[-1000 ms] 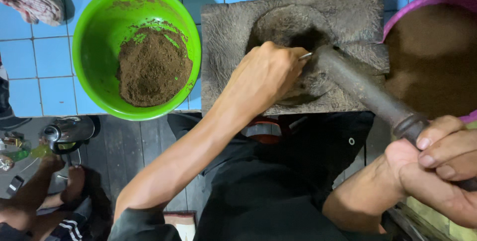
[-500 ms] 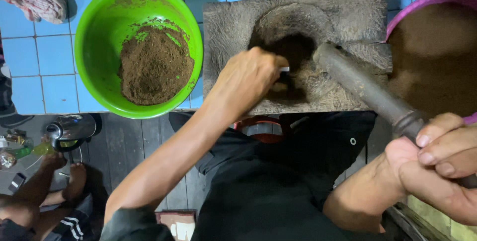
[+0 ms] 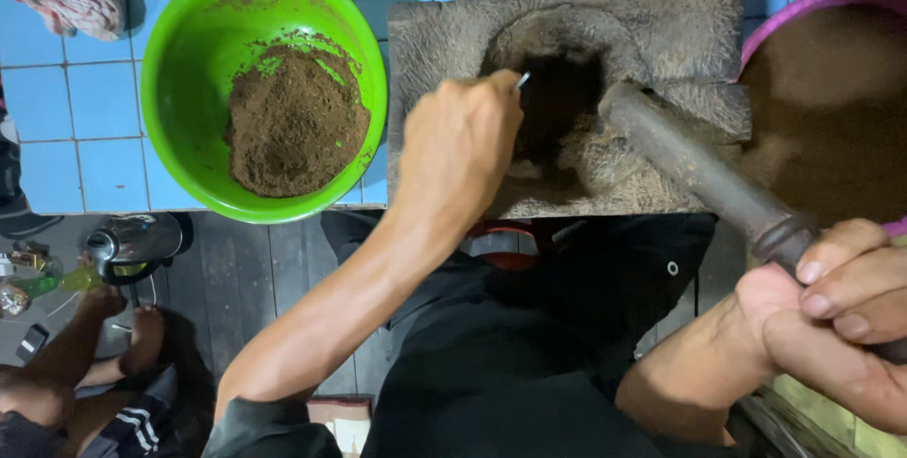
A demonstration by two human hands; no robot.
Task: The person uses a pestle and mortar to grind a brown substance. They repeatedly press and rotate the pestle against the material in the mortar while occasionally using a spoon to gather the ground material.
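Pinching a small spoon [image 3: 521,80] over the stone mortar [image 3: 567,99], left hand [image 3: 458,146]; right hand [image 3: 836,316] clamps the pestle [image 3: 699,175].

My left hand [image 3: 460,142] holds what looks like a small spoon [image 3: 521,80] over the dark hollow of the stone mortar [image 3: 661,33]. My right hand [image 3: 836,316] grips the heavy pestle [image 3: 694,170], tip resting at the hollow's edge. A green bowl [image 3: 179,71] of brown powder [image 3: 295,123] sits left.

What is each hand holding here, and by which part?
Right hand grips the long dark pestle at its near end. Left hand pinches a small pale utensil over the stone mortar; hold mostly hidden.
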